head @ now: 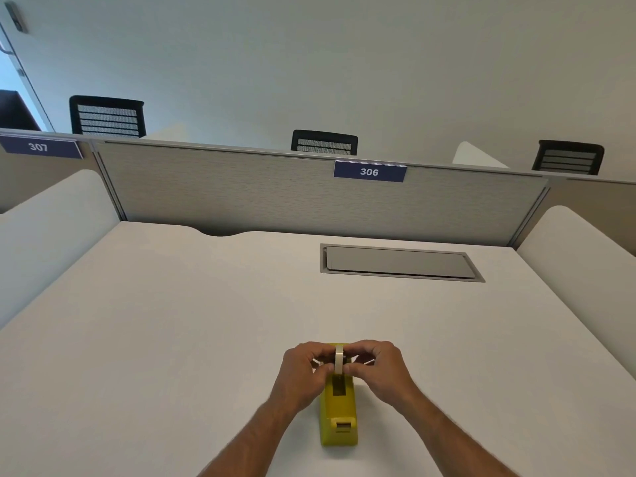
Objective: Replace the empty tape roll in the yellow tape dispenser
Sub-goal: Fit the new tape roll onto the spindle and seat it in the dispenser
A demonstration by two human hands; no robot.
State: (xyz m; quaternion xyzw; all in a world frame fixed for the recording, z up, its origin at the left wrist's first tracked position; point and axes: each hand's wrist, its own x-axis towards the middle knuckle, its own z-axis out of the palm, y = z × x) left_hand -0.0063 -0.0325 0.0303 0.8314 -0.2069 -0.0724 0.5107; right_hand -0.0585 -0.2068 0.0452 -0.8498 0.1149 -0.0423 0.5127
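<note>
The yellow tape dispenser (339, 418) lies lengthwise on the white desk (172, 339), its cutter end toward me. A pale tape roll (339, 359) stands on edge over the dispenser's far end. My left hand (304, 371) pinches the roll from its left side and my right hand (377, 370) pinches it from its right side. My fingers hide the roll's hub and the dispenser's cradle, so whether the roll rests in the cradle is unclear.
A grey flip-lid cable hatch (401, 262) is set into the desk at the far right. A grey partition (241, 191) labelled 306 closes the back, with white side screens (578, 256) left and right. Black chairs (323, 142) stand behind the partition.
</note>
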